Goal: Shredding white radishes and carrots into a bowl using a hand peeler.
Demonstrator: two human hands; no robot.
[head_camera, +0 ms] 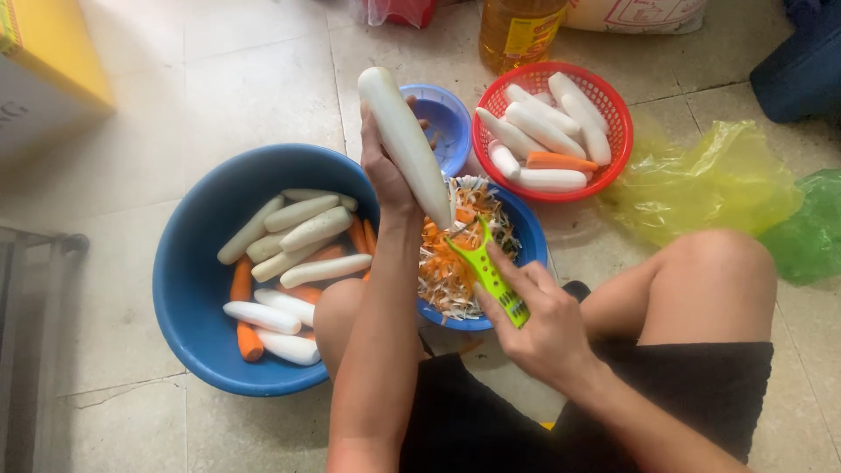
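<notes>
Your left hand (383, 166) is closed around a long white radish (406, 144), holding it tilted with its lower tip over a blue bowl of peelings (532, 248). Your fingers wrap behind the radish and are mostly hidden, so only the back of the hand shows. Your right hand (536, 326) is clenched on the handle of a lime-green peeler (487, 270); its head meets the radish's lower end, and whether the blade is biting in is hard to make out.

Your forearm and knee cover part of the large blue basin (188, 271) at left, which holds white radishes and carrots (246, 336). A small blue bowl (445, 118) sits half hidden behind the held radish. The red mesh basket (613, 105) beyond holds several radishes and one carrot.

Along the top edge, a bottle of amber oil (519, 31) with a yellow label is cut off at the neck, beside a cut-off white sack with red print (638, 13). A yellow and white box (48, 61) is cropped at top left. Crumpled yellow (710, 180) and green (810, 232) plastic bags lie at right.
</notes>
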